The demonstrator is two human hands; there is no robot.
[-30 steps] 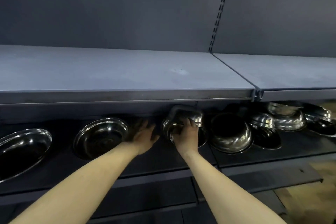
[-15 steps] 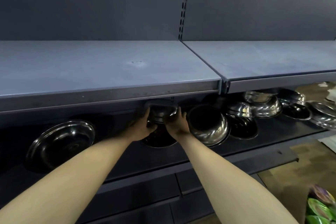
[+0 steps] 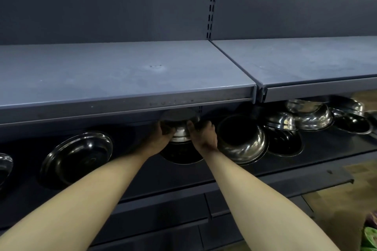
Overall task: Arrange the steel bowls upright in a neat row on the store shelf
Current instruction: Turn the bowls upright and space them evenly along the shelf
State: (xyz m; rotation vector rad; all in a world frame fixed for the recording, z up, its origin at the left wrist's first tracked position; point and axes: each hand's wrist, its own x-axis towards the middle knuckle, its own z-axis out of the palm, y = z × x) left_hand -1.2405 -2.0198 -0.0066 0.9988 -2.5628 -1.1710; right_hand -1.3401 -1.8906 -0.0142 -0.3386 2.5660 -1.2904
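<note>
Steel, round upturned bowl (image 3: 179,126), gripped between left hand (image 3: 161,138) and right hand (image 3: 204,136), risks clipping the grey metal upper shelf (image 3: 126,100) or the tilted shiny bowl (image 3: 242,140) beside it.

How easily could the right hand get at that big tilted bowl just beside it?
Probably easily: the tilted bowl sits right next to the right hand with nothing between them. But that hand, with the left hand, is holding an upturned bowl, which it must release first.

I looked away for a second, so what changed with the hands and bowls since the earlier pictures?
The left hand, open beside it a second ago, now grips the upturned steel bowl together with the right hand, over a dark bowl. The tilted steel bowl on the right stayed put.
</note>
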